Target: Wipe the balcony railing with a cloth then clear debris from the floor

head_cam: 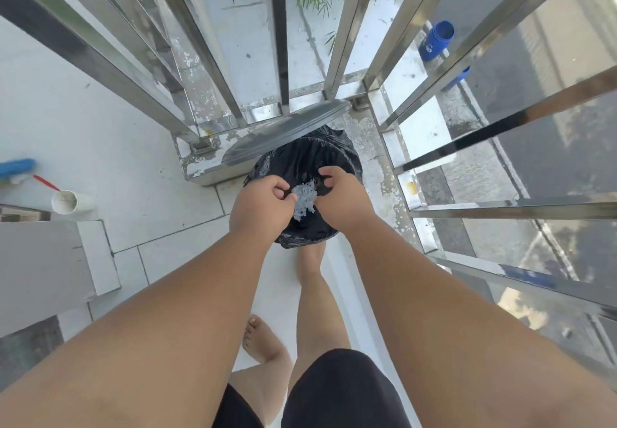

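Observation:
A round bin with a black liner (310, 157) stands on the floor in the corner of the steel balcony railing (334, 43), its grey lid (283, 130) tipped up against the bars. A crumpled pale grey wad (304, 198) lies in the bin's mouth. Over the near rim, my left hand (260, 207) pinches a fold of the black liner beside the wad. My right hand (340, 200) grips the liner's edge on the other side of it. Whether the wad is a cloth or debris I cannot tell.
A blue brush (16, 167) with a red handle and a white tube (71, 202) lie on the floor at the left. A grey ledge (40, 267) juts out nearby. My bare feet (263, 340) stand on the pale tiles behind the bin. Blue containers (437, 40) sit outside the railing.

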